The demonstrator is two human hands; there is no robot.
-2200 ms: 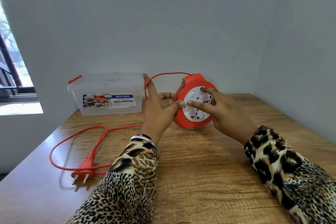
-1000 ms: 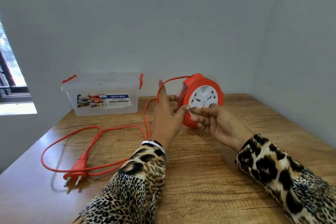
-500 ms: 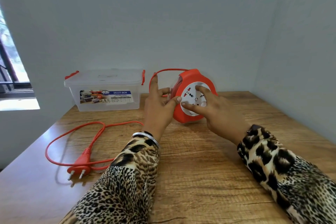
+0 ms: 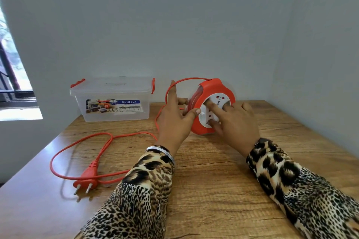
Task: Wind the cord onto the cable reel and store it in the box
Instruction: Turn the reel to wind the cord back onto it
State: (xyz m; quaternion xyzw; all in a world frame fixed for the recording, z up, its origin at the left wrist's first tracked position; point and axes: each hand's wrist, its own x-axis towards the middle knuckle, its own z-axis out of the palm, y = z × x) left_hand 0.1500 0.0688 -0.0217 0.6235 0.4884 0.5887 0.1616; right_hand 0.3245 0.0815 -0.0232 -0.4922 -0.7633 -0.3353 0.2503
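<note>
The orange cable reel (image 4: 211,106) stands on edge on the wooden table (image 4: 213,180), its white socket face turned toward the person. The right hand (image 4: 236,122), at its 4 o'clock, presses straightened fingers on that face. The left hand (image 4: 174,120), at 9 o'clock, pinches the rim with index finger raised; the orange cord (image 4: 108,141) arcs over that finger and trails toward 8 o'clock, to the plug (image 4: 85,181).

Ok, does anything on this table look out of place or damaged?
Nothing looks damaged. The only loose thing is the orange cord, lying in loops on the wooden table with its plug near the front left, not yet wound onto the cable reel.
</note>
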